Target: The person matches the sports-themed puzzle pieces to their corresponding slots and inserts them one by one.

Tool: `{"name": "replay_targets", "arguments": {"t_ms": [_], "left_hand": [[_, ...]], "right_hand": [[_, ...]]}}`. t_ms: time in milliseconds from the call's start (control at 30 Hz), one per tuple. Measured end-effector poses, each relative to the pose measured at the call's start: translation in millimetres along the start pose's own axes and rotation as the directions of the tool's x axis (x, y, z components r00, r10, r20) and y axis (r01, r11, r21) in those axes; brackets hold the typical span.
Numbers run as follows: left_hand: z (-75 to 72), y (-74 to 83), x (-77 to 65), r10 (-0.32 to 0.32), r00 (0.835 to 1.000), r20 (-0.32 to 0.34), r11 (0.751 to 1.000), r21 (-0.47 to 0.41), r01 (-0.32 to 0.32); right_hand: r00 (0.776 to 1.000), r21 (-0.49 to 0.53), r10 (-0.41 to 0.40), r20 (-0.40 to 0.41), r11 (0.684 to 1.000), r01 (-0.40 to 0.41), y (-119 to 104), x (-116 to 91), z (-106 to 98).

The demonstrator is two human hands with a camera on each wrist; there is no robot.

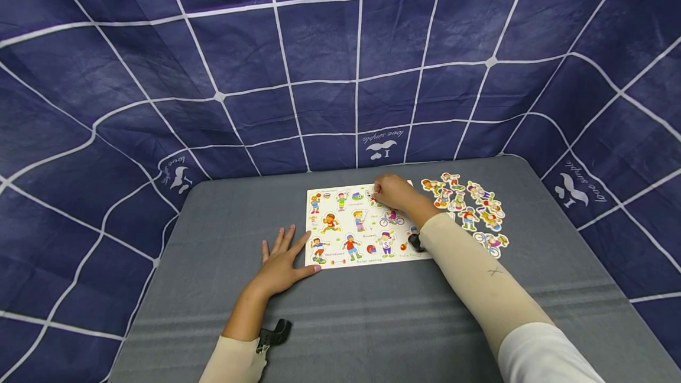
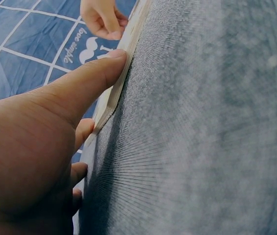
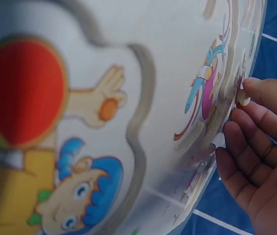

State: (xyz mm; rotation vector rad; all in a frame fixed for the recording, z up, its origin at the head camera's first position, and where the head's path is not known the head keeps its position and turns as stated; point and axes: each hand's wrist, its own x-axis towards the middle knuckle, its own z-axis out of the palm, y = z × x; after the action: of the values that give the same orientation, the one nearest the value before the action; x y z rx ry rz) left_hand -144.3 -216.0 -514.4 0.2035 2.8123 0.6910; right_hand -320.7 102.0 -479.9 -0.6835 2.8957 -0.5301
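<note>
A white puzzle board (image 1: pixel 348 245) printed with sports figures lies on the grey table. At its lower left corner, my left hand (image 1: pixel 279 270) spreads its fingers, with the thumb resting on the front edge. In the left wrist view, that thumb (image 2: pixel 91 81) presses along the board's thick rim (image 2: pixel 113 95). Over the far edge, my right hand (image 1: pixel 393 192) pinches a small puzzle piece (image 3: pixel 243 98) between thumb and index finger, right at a recess in the board. Most of the piece's picture is hidden by the fingers.
Loose figure-shaped puzzle pieces (image 1: pixel 469 217) lie in a cluster right of the board, beside my right forearm. One bicycle piece (image 1: pixel 492 243) is nearest the front. A blue checked cloth (image 1: pixel 330 105) hangs behind and around the grey table (image 1: pixel 372 324).
</note>
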Motion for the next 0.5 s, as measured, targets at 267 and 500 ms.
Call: {"name": "replay_targets", "arguments": {"t_ms": [267,500], "left_hand": [[0.1,0.2,0.1,0.0,1.0,0.005,1.0,-0.007,0.0],[0.9,-1.0,-0.3,0.008,1.0,-0.016,1.0,0.0,-0.008]], "right_hand": [[1.0,-0.018,0.015,0.005,1.0,-0.015,-0.9,-0.5,2.3],[1.0,-0.011,0.027,-0.004,1.0,-0.027,-3.4,-1.9,3.0]]}}
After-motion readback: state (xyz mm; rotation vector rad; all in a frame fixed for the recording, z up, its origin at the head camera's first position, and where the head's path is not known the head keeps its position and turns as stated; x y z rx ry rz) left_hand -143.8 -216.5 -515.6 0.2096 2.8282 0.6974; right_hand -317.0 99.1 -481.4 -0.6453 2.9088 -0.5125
